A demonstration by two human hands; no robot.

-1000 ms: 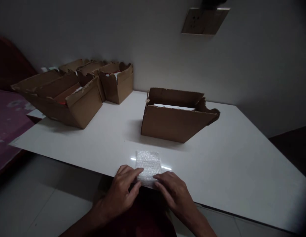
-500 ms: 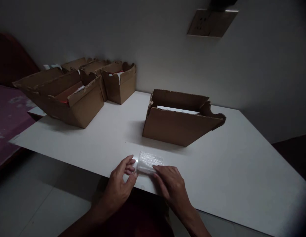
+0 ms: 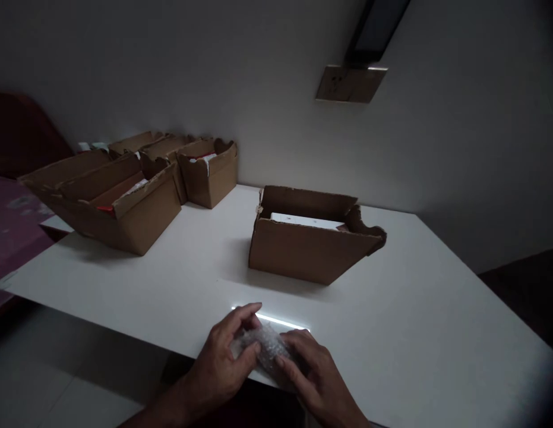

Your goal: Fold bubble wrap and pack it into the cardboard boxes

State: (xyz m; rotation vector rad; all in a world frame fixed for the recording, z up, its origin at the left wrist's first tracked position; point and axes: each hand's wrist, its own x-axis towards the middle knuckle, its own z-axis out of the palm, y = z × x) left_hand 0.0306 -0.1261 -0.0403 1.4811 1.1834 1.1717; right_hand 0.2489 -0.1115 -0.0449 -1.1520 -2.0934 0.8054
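A small piece of clear bubble wrap [image 3: 268,346] is held between my two hands at the front edge of the white table [image 3: 205,255]. My left hand [image 3: 231,351] grips its left end, thumb on the near side and fingers behind. On the right end, my right hand [image 3: 309,365] closes with its thumb in front. Whether anything lies inside the wrap cannot be made out. Just beyond the hands, a bright strip of reflected light shows on the tabletop.
An open cardboard box [image 3: 298,252] with a white flat item [image 3: 307,222] inside stands ahead. Several more cardboard boxes [image 3: 155,220] cluster at the back left, some holding red and white things. A socket plate [image 3: 351,84] and a dark-framed device [image 3: 378,30] are on the wall.
Both hands have closed on the bubble wrap, which is now crumpled and tilted rather than flat on the table. The view has tipped up, so the scene sits lower.
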